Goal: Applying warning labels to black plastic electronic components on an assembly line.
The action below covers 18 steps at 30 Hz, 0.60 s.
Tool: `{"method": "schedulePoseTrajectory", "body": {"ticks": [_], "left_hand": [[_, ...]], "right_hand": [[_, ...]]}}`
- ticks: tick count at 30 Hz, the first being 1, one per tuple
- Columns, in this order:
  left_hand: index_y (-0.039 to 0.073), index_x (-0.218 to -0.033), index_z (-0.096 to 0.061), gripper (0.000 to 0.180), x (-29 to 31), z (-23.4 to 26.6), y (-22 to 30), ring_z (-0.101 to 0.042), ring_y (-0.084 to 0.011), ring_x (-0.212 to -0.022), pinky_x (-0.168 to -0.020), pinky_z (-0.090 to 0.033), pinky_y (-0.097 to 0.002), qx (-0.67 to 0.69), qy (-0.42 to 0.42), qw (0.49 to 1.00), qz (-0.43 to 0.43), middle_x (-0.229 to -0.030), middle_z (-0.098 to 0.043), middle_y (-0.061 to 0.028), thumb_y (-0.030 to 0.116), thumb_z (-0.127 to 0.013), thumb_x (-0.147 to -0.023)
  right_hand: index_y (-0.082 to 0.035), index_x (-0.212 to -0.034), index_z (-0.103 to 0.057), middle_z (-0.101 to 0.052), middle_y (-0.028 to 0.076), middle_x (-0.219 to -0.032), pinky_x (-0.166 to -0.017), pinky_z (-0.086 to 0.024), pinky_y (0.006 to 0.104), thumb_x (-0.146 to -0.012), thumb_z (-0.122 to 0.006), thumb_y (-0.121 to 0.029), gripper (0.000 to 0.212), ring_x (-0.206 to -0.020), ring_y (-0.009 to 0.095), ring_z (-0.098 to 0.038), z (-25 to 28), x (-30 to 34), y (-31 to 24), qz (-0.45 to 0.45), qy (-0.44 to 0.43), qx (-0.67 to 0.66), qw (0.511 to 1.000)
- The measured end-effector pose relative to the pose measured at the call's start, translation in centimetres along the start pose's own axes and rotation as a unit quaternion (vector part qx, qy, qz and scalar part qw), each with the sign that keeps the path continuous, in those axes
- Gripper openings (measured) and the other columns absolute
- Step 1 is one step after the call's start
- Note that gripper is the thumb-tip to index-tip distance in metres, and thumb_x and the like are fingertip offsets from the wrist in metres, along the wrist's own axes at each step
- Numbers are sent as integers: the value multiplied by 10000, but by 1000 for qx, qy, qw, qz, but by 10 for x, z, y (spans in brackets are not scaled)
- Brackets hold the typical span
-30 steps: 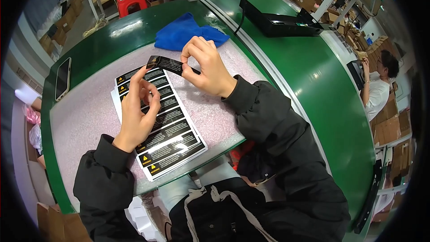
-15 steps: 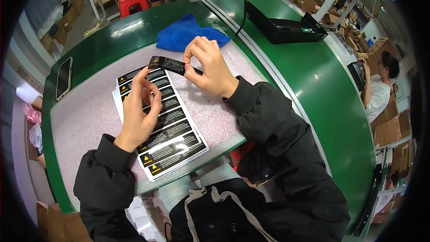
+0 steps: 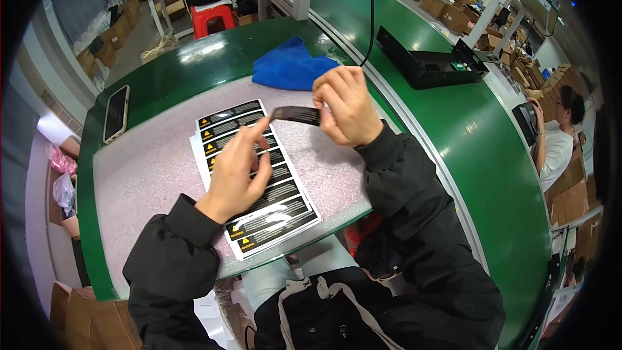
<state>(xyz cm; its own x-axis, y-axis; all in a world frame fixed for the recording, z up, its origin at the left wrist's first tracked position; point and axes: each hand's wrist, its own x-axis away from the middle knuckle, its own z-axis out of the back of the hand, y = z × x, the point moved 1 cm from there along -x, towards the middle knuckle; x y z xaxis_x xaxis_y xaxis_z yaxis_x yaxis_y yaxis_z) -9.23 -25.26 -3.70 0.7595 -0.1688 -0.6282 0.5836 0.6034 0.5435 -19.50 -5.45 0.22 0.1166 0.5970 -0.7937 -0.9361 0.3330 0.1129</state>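
A black label strip [image 3: 296,115] with fine print is held up above the table, bowed into an arch. My right hand [image 3: 350,107] pinches its right end between thumb and fingers. The index fingertip of my left hand [image 3: 236,172] touches the strip's left end, while the left thumb stays apart from it. Below my left hand lies a stack of label sheets [image 3: 285,194], white with rows of black labels bearing yellow warning triangles. My left hand hides part of the sheets' left side.
A pinkish padded mat [image 3: 149,175] covers the green table. A blue cloth [image 3: 291,65] lies at its far edge, a phone [image 3: 116,113] at the left. Beyond a metal rail, a black housing [image 3: 431,68] sits on the green conveyor [image 3: 466,136]. A person [image 3: 560,136] works at far right.
Both hands and the label strip have moved right over the sheets, the strip now bowed more. The whole view has also shifted slightly.
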Motion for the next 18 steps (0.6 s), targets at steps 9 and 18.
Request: {"method": "schedulePoseTrajectory", "body": {"ticks": [9, 18], "left_hand": [[29, -1329, -317, 643, 1, 0, 10, -475, -145, -569, -539, -413, -249, -56, -35, 995, -80, -822, -516, -72, -59, -538, -732], [33, -1375, -219, 713, 3, 10, -9, -480, -139, -566, -535, -417, -260, 17, 25, 999, 21, -891, -515, -73, -33, -547, -745]], "right_hand": [[-64, -700, -459, -526, 72, -818, -778, -350, 374, -577, -500, -60, 130, -793, 256, -512, 10, 6, -3, 23, 2, 42, 999], [-85, -889, -520, -547, 87, -1003, -822, -320, 416, -677, -508, -95, 213, -972, 260, -488, 54, 36, 53, -184, 103, 267, 940]]}}
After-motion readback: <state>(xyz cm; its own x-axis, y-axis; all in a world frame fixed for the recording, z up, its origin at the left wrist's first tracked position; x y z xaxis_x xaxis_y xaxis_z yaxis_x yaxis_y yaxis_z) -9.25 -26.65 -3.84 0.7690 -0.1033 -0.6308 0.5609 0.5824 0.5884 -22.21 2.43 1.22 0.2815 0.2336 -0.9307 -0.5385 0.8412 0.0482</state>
